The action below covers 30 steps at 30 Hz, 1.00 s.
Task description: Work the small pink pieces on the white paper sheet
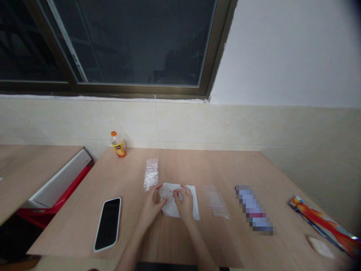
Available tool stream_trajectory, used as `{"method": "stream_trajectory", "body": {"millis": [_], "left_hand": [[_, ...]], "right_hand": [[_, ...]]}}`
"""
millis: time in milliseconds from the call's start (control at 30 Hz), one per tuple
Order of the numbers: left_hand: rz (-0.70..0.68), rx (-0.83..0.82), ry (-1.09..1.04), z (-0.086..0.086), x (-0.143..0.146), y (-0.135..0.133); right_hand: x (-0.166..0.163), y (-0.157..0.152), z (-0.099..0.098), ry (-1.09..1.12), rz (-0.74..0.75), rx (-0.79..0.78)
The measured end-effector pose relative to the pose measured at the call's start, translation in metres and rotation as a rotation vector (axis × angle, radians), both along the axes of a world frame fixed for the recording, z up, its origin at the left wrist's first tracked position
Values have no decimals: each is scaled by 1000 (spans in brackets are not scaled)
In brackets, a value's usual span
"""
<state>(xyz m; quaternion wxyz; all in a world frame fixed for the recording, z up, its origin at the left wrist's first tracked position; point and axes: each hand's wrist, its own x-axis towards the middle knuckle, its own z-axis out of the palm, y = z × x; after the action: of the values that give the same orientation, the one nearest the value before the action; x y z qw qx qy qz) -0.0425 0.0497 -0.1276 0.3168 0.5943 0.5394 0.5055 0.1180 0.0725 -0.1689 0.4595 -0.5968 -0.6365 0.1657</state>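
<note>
A: Where's the white paper sheet [170, 207]?
B: Mid-way on the wooden table [81, 226], under both hands.
A: Hands?
B: Right hand [184, 205] pinches it; left hand [152, 207] curls against it, grip unclear.
A: Handling?
B: Light, soft, creases easily; hold by an edge.

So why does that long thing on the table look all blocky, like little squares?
In the head view, the long object is covered by big blurry squares, so you can't read or see what it is. The dark window has a small blocky patch too, and the top right corner of the picture fades dark.
</note>
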Motion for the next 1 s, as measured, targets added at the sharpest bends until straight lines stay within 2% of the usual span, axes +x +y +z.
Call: {"method": "stream_trajectory", "body": {"millis": [200,300,367,467,633,733,833,1000], "left_hand": [[-10,4,12,-1,3,-1],[-33,13,16,-1,3,-1],[-39,16,20,-2,4,-1],[-15,7,23,-3,3,-1],[2,-7,9,-2,2,-2],[12,-6,6,0,2,-3],[-2,1,2,0,2,-4],[4,7,19,-2,0,-2]], "right_hand": [[-3,-4,44,201,5,103],[-6,-8,60,164,91,118],[-6,-10,63,107,134,122],[-3,-12,52,71,69,116],[2,-19,8,-101,-155,14],[1,-26,-14,-260,-207,-90],[-1,-32,-23,-330,-196,-95],[0,-34,-21,-347,-177,-41]]}}
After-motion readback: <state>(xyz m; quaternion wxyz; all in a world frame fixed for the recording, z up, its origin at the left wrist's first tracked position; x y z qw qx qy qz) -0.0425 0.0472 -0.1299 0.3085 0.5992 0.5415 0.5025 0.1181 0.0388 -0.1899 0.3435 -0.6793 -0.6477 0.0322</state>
